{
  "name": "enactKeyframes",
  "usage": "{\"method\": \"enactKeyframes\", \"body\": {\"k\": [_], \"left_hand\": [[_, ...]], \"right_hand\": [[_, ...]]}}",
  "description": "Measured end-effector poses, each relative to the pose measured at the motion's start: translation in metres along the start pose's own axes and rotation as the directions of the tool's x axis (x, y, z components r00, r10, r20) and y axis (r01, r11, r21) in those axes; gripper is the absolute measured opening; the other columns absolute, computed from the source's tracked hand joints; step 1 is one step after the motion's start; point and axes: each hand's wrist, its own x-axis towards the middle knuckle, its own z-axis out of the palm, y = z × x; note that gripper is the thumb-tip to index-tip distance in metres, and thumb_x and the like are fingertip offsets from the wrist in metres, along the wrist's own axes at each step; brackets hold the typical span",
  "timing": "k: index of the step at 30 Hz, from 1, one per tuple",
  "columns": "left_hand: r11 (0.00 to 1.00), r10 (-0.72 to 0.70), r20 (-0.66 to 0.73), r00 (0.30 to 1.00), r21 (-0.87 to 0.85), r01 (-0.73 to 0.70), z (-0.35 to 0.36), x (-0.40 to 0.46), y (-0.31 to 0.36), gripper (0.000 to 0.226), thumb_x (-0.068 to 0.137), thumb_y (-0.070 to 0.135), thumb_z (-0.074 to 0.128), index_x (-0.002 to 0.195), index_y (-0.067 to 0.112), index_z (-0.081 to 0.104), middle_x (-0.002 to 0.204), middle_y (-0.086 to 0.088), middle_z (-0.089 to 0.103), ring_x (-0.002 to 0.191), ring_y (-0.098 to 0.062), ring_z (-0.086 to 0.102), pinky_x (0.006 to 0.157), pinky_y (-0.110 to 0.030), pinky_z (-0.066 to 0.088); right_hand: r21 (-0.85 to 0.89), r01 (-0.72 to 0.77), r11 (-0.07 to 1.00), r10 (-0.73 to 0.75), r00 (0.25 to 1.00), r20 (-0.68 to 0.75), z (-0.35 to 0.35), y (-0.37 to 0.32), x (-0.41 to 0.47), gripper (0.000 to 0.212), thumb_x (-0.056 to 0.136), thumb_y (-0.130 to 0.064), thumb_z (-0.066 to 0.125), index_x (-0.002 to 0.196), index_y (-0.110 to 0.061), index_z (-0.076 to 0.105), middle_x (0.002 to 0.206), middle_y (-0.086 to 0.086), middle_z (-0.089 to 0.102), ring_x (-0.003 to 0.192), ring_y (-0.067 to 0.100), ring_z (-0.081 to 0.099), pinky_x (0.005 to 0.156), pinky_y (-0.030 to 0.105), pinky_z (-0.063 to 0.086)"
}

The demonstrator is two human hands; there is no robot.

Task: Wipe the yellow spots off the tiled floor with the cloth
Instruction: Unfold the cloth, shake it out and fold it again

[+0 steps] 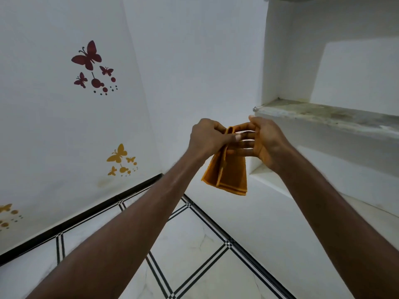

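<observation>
Your two arms reach out in front of you, and both hands meet up in the air, well above the floor [194,244]. Your left hand [206,139] has its fingers curled, and its thumb pinches the top edge of the cloth [226,175]. Your right hand [262,141] has its fingers mostly straight and spread a little, and they touch the top of the cloth from the other side. You cannot tell if that hand has a real hold. The cloth hangs down from both hands, near the shelf [323,117]. It looks soft, thin and light, so it should bend and fold with no fight. It will flop if you hold just one corner, so it is best to bunch it in your palm or lay your flat hand on top of it when you wipe. It is orange-yellow, folded into layers, with a stitched edge all round. No yellow spots show on the white tiles you can see.
</observation>
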Motion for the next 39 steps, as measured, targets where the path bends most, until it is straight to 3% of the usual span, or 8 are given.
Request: {"method": "enactKeyframes", "body": {"k": [3,8,11,14,18,23,35,39], "left_hand": [[0.998,0.056,0.067,0.996,-0.008,-0.055,-0.003,-0.011,0.010,0.021,0.078,0.025,0.083,0.091,0.009,0.077,0.081,-0.005,0.077,0.078,-0.019,0.075,0.076,-0.034,0.063],[0.985,0.131,0.159,0.979,-0.136,-0.109,-0.022,-0.031,0.046,0.011,0.088,0.017,0.074,0.093,0.007,0.074,0.082,-0.005,0.074,0.074,-0.013,0.070,0.067,-0.021,0.060],[0.955,0.172,0.201,0.964,-0.273,-0.114,-0.043,-0.042,0.068,0.020,0.093,0.020,0.068,0.107,0.005,0.071,0.098,-0.008,0.074,0.086,-0.015,0.073,0.073,-0.025,0.061],[0.980,0.120,0.214,0.969,-0.184,-0.081,-0.051,-0.050,0.067,0.028,0.097,0.026,0.063,0.117,0.007,0.066,0.106,-0.009,0.070,0.087,-0.020,0.072,0.063,-0.023,0.060],[1.000,0.008,0.303,0.953,0.012,-0.012,-0.039,-0.074,0.035,0.025,0.097,0.026,0.062,0.107,0.004,0.067,0.092,-0.009,0.069,0.080,-0.021,0.070,0.063,-0.027,0.060],[0.988,-0.022,0.478,0.878,-0.125,0.093,-0.008,-0.120,0.013,0.028,0.097,0.026,0.062,0.112,0.003,0.068,0.101,-0.012,0.070,0.085,-0.022,0.070,0.063,-0.025,0.057],[0.915,0.138,0.895,0.423,-0.279,0.292,0.178,-0.341,0.094,0.036,0.099,0.040,0.056,0.121,0.014,0.067,0.113,-0.007,0.074,0.101,-0.022,0.073,0.088,-0.036,0.060],[0.902,0.215,0.952,0.216,-0.278,0.329,0.256,-0.494,0.177,0.039,0.100,0.042,0.054,0.122,0.012,0.066,0.114,-0.009,0.074,0.102,-0.025,0.073,0.092,-0.040,0.058]], "right_hand": [[-0.028,0.043,0.999,-0.042,0.999,0.018,-0.021,0.001,-0.017,0.054,0.107,-0.041,0.035,0.112,0.002,0.068,0.102,0.024,0.075,0.093,0.041,0.075,0.082,0.049,0.062],[-0.116,0.185,0.976,-0.212,0.929,-0.303,-0.053,0.027,-0.035,0.040,0.099,-0.039,0.056,0.107,-0.003,0.070,0.105,0.017,0.075,0.101,0.034,0.073,0.089,0.043,0.060],[0.057,-0.016,0.998,0.022,0.994,-0.106,-0.055,0.043,-0.058,0.065,0.095,-0.065,0.047,0.130,-0.012,0.058,0.130,0.015,0.066,0.119,0.038,0.064,0.101,0.054,0.051],[0.371,-0.171,0.913,0.103,0.975,0.195,-0.044,0.055,-0.086,0.075,0.093,-0.074,0.035,0.135,-0.016,0.053,0.128,0.018,0.069,0.108,0.044,0.069,0.088,0.060,0.057],[0.492,-0.195,0.848,0.128,0.978,0.167,-0.034,0.067,-0.137,0.078,0.088,-0.079,0.037,0.132,-0.018,0.059,0.125,0.018,0.071,0.109,0.045,0.069,0.088,0.059,0.056],[0.298,-0.217,0.929,0.234,0.972,-0.024,-0.045,0.088,-0.211,0.064,0.085,-0.034,0.070,0.143,-0.018,0.049,0.130,0.015,0.065,0.114,0.045,0.063,0.084,0.053,0.058],[0.374,-0.080,0.924,0.298,0.763,-0.574,-0.181,0.123,-0.523,0.040,0.093,-0.027,0.063,0.130,-0.015,0.054,0.126,0.017,0.066,0.111,0.042,0.065,0.084,0.054,0.057],[0.434,0.055,0.899,0.320,0.593,-0.739,-0.229,0.151,-0.700,0.040,0.093,-0.033,0.061,0.128,-0.014,0.057,0.124,0.018,0.069,0.108,0.042,0.068,0.084,0.054,0.057]]}}
